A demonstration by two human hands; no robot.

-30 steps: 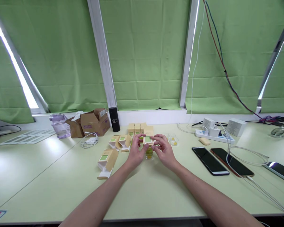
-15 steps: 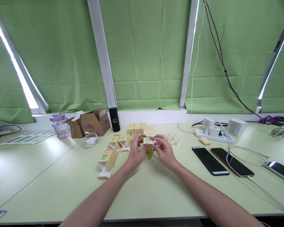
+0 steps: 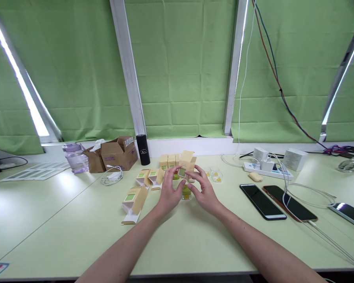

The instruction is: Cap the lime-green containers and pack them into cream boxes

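Between my two hands is a small tan carton with a green window on its front and its top flap up. My left hand grips its left side with closed fingers. The fingers of my right hand press on its right side. Just below stands a small clear jar with yellow-green contents, both thumbs close to its top; whether they touch it I cannot tell. Left of my hands, an opened carton lies with its flap out, and two more opened cartons sit behind it.
Several upright cartons stand behind my hands. A clear plastic tray with yellow bits lies to their right. Further right are phones, cables and a power strip. A brown cardboard box and a black bottle stand back left.
The carton has risen and tipped back between my hands, so its upper flap shows higher. More of the jar below is visible. My hands have stayed in nearly the same place.
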